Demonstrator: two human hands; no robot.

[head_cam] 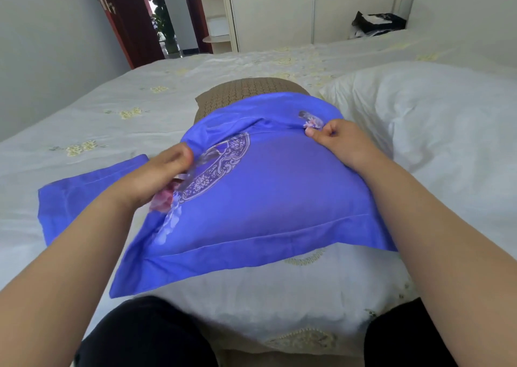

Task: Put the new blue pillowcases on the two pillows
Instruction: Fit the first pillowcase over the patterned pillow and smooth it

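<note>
Left hand: forearm reaching in from lower left, fingers curled, gripping the open edge of the blue pillowcase at its left side; the hand is motion-blurred, so the exact finger placement is unclear. Right hand: forearm from lower right, thumb and fingers pinching the same open edge at its far right corner.

Pillowcase: blue with white medallion and pink floral print, flanged hem nearest the person. It holds a brown woven pillow, most of it inside, the far end poking out of the opening.

Second blue pillowcase lies flat on the bed, left of the first. White pillow, bare, lies to the right.
</note>
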